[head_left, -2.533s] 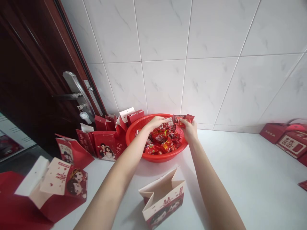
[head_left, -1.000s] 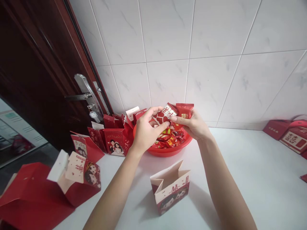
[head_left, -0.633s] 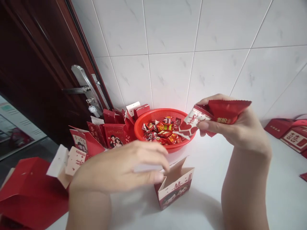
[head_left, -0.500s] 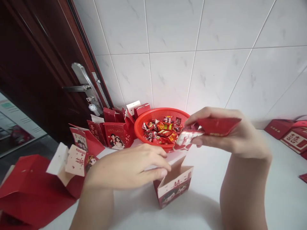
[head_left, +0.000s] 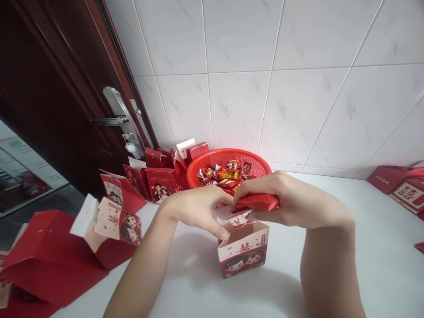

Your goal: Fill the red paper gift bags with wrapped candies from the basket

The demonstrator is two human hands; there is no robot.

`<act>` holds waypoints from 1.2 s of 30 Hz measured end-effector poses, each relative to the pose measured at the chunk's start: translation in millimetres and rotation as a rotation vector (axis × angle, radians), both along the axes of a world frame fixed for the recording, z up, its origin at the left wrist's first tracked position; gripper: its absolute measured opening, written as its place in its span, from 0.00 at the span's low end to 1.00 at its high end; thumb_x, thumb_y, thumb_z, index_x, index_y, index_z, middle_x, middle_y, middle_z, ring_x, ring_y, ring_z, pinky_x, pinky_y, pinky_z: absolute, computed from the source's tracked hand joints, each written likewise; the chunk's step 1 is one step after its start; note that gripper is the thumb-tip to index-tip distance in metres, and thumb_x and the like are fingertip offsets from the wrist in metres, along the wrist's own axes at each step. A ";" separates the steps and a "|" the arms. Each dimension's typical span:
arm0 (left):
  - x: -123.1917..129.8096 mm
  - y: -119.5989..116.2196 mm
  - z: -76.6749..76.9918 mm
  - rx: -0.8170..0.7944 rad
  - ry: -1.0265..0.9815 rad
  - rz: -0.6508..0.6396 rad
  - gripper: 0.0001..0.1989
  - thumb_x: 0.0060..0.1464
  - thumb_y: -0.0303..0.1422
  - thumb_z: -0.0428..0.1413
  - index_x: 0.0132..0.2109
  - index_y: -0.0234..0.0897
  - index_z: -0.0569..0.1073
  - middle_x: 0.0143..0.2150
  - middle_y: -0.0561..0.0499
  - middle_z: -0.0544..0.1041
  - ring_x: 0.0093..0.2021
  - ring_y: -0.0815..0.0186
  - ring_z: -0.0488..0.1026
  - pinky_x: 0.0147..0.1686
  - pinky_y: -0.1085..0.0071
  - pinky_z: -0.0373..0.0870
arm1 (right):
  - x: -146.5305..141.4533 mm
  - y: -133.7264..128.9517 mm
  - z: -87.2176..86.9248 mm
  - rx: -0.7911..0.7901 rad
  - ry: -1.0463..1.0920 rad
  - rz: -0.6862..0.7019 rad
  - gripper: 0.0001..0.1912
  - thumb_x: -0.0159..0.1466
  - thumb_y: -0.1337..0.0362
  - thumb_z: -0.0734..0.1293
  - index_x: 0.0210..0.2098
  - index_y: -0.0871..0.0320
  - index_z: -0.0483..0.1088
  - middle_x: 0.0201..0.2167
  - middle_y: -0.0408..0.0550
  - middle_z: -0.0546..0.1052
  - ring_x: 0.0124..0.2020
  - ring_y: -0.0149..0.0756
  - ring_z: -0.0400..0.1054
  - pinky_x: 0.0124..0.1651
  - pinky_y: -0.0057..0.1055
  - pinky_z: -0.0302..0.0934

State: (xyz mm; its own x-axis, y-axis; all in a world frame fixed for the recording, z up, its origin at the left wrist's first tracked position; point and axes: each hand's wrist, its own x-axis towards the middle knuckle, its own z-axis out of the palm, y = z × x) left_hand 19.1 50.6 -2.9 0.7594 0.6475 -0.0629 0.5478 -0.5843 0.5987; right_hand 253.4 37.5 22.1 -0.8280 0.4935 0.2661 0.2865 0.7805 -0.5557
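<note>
A small red and cream cardboard gift box [head_left: 243, 256], printed with cartoon faces, stands upright on the white table with its top open. My left hand [head_left: 202, 210] curls over its left side, thumb at the rim; its fingertips are partly hidden. Just above the opening, my right hand [head_left: 281, 201] pinches a shiny red snack packet [head_left: 258, 202] and a white-and-red packet [head_left: 239, 218], whose lower end is at the box mouth. Behind both hands sits a red plastic basket [head_left: 228, 153] with wrapped sweets [head_left: 228, 173].
Several red gift boxes [head_left: 160, 183] stand at the back left, and more red boxes [head_left: 115, 225] line the left edge. Red boxes with handles [head_left: 406, 192] are at the far right. A tiled wall [head_left: 238, 106] and a dark door [head_left: 66, 79] border the table.
My right hand has moved down and left with the packets, from above the table to the box's opening. My left hand has risen slightly at the box's side, and the box has shifted a little.
</note>
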 end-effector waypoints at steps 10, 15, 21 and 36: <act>-5.2 3.2 5.2 -0.056 0.069 -0.011 0.19 0.42 0.41 0.70 0.41 0.38 0.79 0.35 0.52 0.80 0.36 0.61 0.76 0.36 0.71 0.66 | -9.7 8.2 -5.5 -0.105 -0.233 0.031 0.20 0.60 0.78 0.69 0.49 0.56 0.77 0.37 0.43 0.81 0.31 0.30 0.70 0.31 0.24 0.59; -5.2 3.2 2.9 -0.068 0.047 -0.023 0.21 0.42 0.40 0.71 0.44 0.39 0.79 0.35 0.53 0.81 0.36 0.61 0.77 0.36 0.71 0.67 | -9.5 9.1 -4.7 -0.090 -0.239 0.022 0.19 0.58 0.79 0.70 0.47 0.56 0.77 0.34 0.42 0.80 0.28 0.28 0.68 0.28 0.23 0.57; -3.8 2.8 4.2 -0.073 0.052 -0.052 0.21 0.46 0.42 0.69 0.46 0.40 0.80 0.35 0.53 0.81 0.35 0.62 0.77 0.34 0.72 0.67 | -7.6 9.6 -4.1 -0.139 -0.257 -0.026 0.16 0.60 0.78 0.67 0.43 0.56 0.77 0.26 0.39 0.75 0.23 0.26 0.62 0.24 0.23 0.52; -2.6 2.1 3.0 -0.095 0.005 -0.080 0.19 0.47 0.41 0.68 0.46 0.41 0.80 0.40 0.53 0.82 0.39 0.62 0.77 0.40 0.72 0.68 | -3.4 6.8 -2.2 -0.082 -0.186 -0.001 0.16 0.60 0.78 0.63 0.42 0.57 0.76 0.24 0.39 0.73 0.21 0.25 0.59 0.24 0.23 0.50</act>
